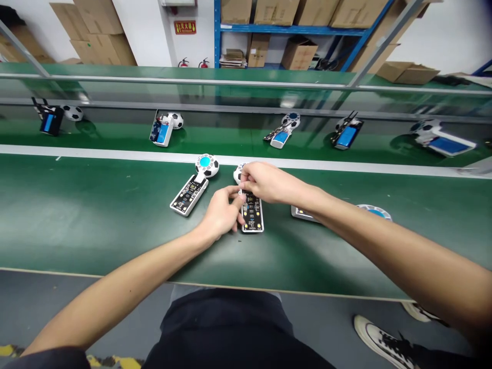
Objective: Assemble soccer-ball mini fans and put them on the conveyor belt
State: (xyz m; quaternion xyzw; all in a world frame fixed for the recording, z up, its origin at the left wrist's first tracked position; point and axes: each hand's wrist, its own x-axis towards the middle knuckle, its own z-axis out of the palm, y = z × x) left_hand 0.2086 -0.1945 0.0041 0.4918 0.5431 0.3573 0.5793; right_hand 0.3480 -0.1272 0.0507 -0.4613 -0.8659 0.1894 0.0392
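In front of me a white-framed device with a black circuit board point(252, 218) lies on the green bench, its football-patterned round end point(237, 174) partly behind my right hand. My left hand point(223, 211) grips the board's left edge between thumb and fingers. Over the upper end of the same device, my right hand point(261, 182) is closed in a pinch; whatever the fingertips hold is too small to name. A second such device point(189, 196) lies to the left, its round end showing a turquoise disc point(205, 163). Another device point(305, 213) is partly hidden under my right forearm.
Beyond a white strip point(126, 154), several football devices with blue batteries, such as one at the left point(164, 130), lie on a green belt point(219, 136). Metal rails cross behind. Cardboard boxes fill a blue shelf point(292, 28). Another person's shoe point(380, 338) shows below the bench edge.
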